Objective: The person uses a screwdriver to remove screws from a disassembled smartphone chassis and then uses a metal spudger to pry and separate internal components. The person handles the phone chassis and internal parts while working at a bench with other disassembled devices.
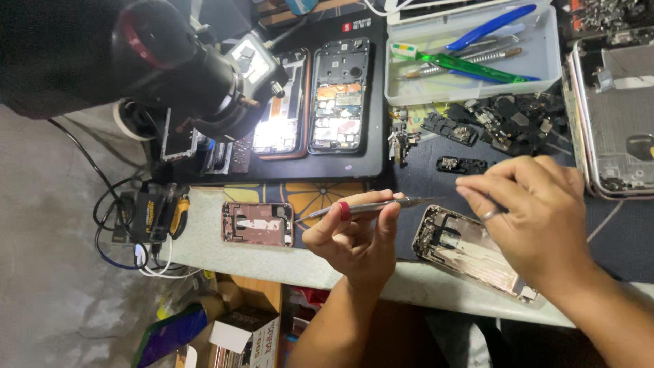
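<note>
Head view: I looked down at my bench, both hands over the near edge of the table point(225, 262).
Left hand: my left hand point(354, 238) was closed on a screwdriver point(371, 206), fingers pinched around its shaft just beside the red ring.
Screwdriver: it lay nearly level, its tip pointing right toward my other hand.
Right hand: my right hand point(535, 211) hovered above a phone frame point(466, 249), thumb and fingertips pressed together; I could not tell whether anything was pinched between them.
Phone frame: it lay open-side up on the table's near edge, partly under my right hand.
Further left: a pink frame point(257, 223) lay flat, well apart from both hands.
Behind: a microscope point(197, 75), two opened phones point(338, 95) on a dark mat, and a tool tray point(470, 54).
</note>
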